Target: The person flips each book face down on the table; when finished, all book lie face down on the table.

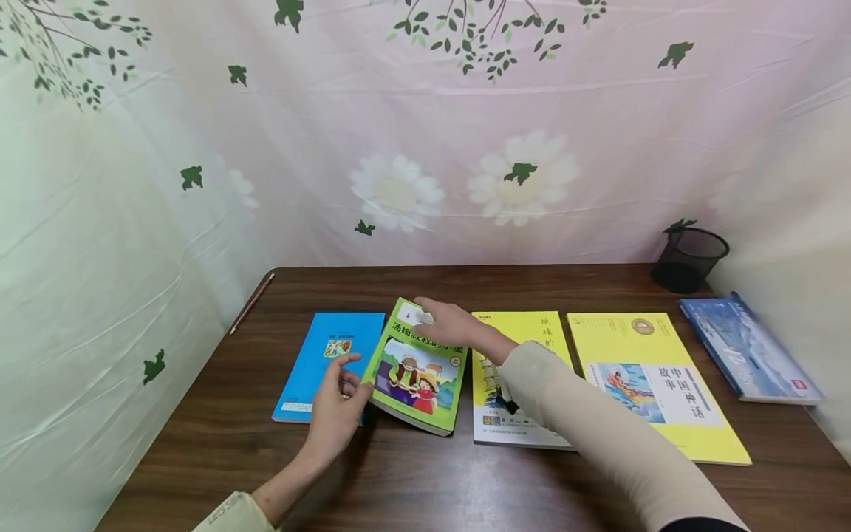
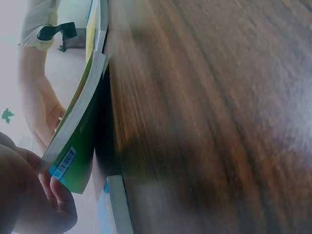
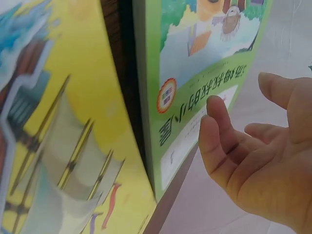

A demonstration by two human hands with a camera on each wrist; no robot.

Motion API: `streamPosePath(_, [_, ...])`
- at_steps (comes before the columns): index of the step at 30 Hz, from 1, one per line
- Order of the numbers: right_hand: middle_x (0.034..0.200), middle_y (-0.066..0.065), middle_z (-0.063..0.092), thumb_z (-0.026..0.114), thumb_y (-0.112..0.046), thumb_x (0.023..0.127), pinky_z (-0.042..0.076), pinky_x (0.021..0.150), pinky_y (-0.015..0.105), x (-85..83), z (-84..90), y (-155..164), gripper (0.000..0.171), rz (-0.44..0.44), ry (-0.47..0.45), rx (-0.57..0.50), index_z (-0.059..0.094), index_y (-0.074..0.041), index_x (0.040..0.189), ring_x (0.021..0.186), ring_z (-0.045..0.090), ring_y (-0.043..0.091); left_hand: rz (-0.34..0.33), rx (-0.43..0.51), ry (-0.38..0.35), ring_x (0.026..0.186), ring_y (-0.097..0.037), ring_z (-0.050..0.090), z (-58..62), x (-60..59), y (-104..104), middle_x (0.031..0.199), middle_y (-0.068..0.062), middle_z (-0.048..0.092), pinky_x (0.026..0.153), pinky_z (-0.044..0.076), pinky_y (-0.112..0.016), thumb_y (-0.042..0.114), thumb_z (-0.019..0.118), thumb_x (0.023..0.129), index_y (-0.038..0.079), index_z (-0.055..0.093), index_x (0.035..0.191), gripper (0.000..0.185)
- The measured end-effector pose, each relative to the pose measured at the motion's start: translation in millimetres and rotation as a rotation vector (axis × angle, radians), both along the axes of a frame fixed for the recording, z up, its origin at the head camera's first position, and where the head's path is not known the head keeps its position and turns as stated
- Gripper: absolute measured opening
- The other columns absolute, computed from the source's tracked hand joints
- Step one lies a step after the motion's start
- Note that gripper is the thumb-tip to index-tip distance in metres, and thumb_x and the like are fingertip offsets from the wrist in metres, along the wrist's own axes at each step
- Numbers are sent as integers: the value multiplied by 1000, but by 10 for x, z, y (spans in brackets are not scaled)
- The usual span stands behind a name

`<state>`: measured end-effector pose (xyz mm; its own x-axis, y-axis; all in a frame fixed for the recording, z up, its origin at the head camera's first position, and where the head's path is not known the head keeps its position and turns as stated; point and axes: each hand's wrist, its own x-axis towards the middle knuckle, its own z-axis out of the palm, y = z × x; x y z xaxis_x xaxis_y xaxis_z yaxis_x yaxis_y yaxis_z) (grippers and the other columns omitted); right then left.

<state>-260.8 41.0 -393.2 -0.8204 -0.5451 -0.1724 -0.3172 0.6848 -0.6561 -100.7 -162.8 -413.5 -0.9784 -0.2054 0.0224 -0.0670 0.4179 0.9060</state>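
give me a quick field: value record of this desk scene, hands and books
left hand: grips the near left corner of the green book
right hand: fingers rest on the green book's far edge
green book: tilted, its left side lifted off the wooden table
blue book: flat, left of the green one
yellow books: two, flat, to the right
mesh pen cup: far right corner

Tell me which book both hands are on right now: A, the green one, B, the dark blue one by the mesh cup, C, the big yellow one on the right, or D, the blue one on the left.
A: the left hand grips the lower left corner of the green book, and the right hand touches its top edge.
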Motion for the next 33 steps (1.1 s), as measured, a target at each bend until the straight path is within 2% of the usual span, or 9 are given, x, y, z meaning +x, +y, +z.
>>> streamPosePath(4, [158, 9, 42, 57, -43, 100, 52, 100, 44, 13, -5, -56, 73, 3, -20, -31, 22, -23, 161, 129, 56, 28, 3, -42, 69, 75, -19, 51, 2, 1, 8, 95, -11, 56, 56, 46, -23, 8, 65, 95, 11, 50, 138, 45])
streamPosePath(8, [159, 10, 41, 56, -43, 101, 59, 75, 37, 28, -30, -104, 74, -1, -62, -68, 19, -23, 161, 95, 69, 24, 3, -105, 128, 77, -18, 52, -5, 6, 26, 94, -9, 56, 62, 48, -22, 7, 66, 95, 10, 52, 137, 44])
streamPosePath(11, [155, 11, 44, 57, -43, 100, 61, 64, 38, 35, -35, -142, 75, -11, -86, -99, 18, -23, 162, 74, 70, 22, 0, -159, 167, 77, -17, 51, -4, 15, 40, 94, -8, 55, 63, 48, -22, 6, 66, 94, 10, 52, 136, 44])
streamPosePath(15, [129, 15, 60, 59, -43, 100, 61, 60, 37, 47, -29, -188, 78, -16, -87, -128, 16, -22, 162, 68, 69, 20, -4, -214, 208, 76, -16, 51, 0, 24, 54, 95, -7, 56, 62, 48, -22, 5, 67, 93, 10, 53, 135, 44])
streamPosePath(18, [118, 17, 63, 59, -43, 100, 61, 62, 36, 57, -22, -219, 79, -11, -75, -141, 15, -19, 162, 72, 70, 20, -10, -234, 224, 74, -15, 51, 1, 32, 59, 96, -6, 56, 60, 48, -22, 6, 67, 93, 11, 53, 135, 45])
streamPosePath(22, [145, 18, 52, 57, -43, 101, 61, 81, 39, 69, -5, -258, 79, -4, -36, -134, 14, -16, 162, 100, 70, 24, -15, -254, 242, 72, -14, 53, -1, 35, 62, 98, -6, 57, 58, 48, -22, 8, 68, 94, 14, 53, 135, 45])
streamPosePath(24, [157, 16, 40, 56, -42, 101, 55, 97, 44, 71, 9, -277, 79, -4, -12, -129, 14, -15, 162, 121, 62, 28, -17, -266, 255, 71, -13, 53, -1, 35, 63, 99, -5, 57, 58, 49, -22, 8, 68, 94, 14, 53, 135, 44])
streamPosePath(27, [163, 15, 31, 56, -40, 101, 42, 112, 51, 62, 24, -305, 78, -7, 8, -136, 14, -14, 162, 142, 44, 33, -17, -285, 279, 72, -12, 53, 1, 37, 64, 99, -5, 58, 57, 49, -22, 9, 69, 94, 13, 54, 135, 44])
streamPosePath(33, [165, 13, 26, 58, -41, 100, 38, 116, 52, 42, 53, -338, 80, -42, 11, -154, 14, -15, 162, 146, 38, 32, -15, -360, 338, 73, -9, 52, 11, 46, 77, 99, -2, 57, 56, 48, -21, 9, 70, 93, 15, 55, 134, 44])
